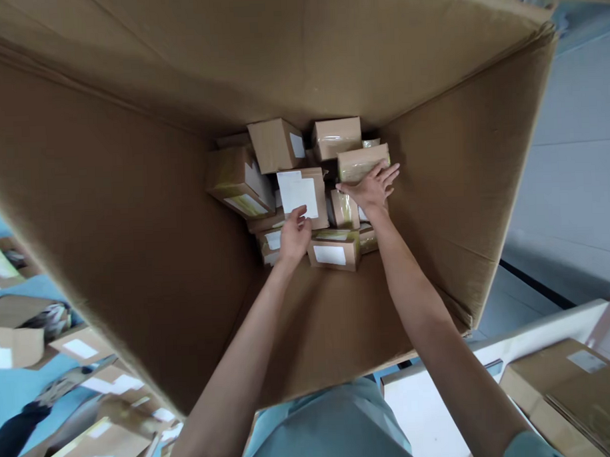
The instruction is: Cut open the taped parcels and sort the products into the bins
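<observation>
The largest thing is a deep, open brown carton (463, 163), and its walls stand around both forearms of the person. Outside it, at the lower right, there is a white surface (421, 411), and on this stands a brown box (565, 379) with a white label on its top. At the lower left, several cartons (83, 346) lie on a blue floor (15, 382), and beside them is seen a dark-clothed leg (16, 428) of another person.

Down at the bottom of the deep carton, smaller boxes (225, 171) are heaped, some of them tilted. In the middle of this heap is a labelled box (320, 198), and to the right of it and a little farther is a taped box (355, 163).

The right hand (371, 188) is over the near side of the taped box; its fingers are spread and the thumb stands apart, not closed around anything. The left hand (295, 237) is at the near edge of the labelled box, with fingers loosely bent; I cannot tell if they grip it or only touch it. The smallest thing is the white label (294, 192), under 2 bent fingers at its lower part.
</observation>
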Tool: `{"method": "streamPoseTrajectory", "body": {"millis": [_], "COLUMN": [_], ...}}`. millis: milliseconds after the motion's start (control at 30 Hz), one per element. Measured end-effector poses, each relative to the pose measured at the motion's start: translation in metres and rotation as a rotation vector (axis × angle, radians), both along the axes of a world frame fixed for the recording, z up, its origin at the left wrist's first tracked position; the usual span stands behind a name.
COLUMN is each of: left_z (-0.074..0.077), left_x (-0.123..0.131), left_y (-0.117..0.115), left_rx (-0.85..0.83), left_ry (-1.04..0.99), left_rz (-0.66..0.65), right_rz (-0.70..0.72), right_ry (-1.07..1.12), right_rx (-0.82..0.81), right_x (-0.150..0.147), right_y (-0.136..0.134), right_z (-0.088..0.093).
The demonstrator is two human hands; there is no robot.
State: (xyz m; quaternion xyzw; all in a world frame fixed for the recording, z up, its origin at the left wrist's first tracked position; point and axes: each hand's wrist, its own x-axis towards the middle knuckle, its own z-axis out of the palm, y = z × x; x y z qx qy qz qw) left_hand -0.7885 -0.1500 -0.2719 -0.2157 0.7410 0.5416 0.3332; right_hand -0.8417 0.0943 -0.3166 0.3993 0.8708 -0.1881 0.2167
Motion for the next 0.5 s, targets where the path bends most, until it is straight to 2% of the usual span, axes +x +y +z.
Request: {"method": "streamPoseTrajectory", "body": {"millis": [100,200,333,433,500], "left_z": [0.005,0.010,0.019,0.029,0.038], "left_x": [0.001,0.004,0.001,-0.010,-0.020], "left_y": [0.013,0.025,0.046,0.063,0.068], "left_rx": [0.044,0.098,0.206,0.345,0.434], "left_ry": [0.001,-0.016,-0.128,-0.309,-0.355], "left_rz": [-0.001,0.005,0.100,0.209,0.242], "right_rz": [-0.024,0.035,0.162,0.252,0.316], "right_ry": [0.070,0.134,0.191,0.266,0.315], "right_rx": [-0.033,-0.046,0.032,0.097,0.133], "right_x": [0.011,0.032,0.065,0.084,0.093], "right_y": [-0.006,-0.012,-0.020,-0.028,-0.036], "right_z": [0.008,0.028,0.078,0.124,0.149]}}
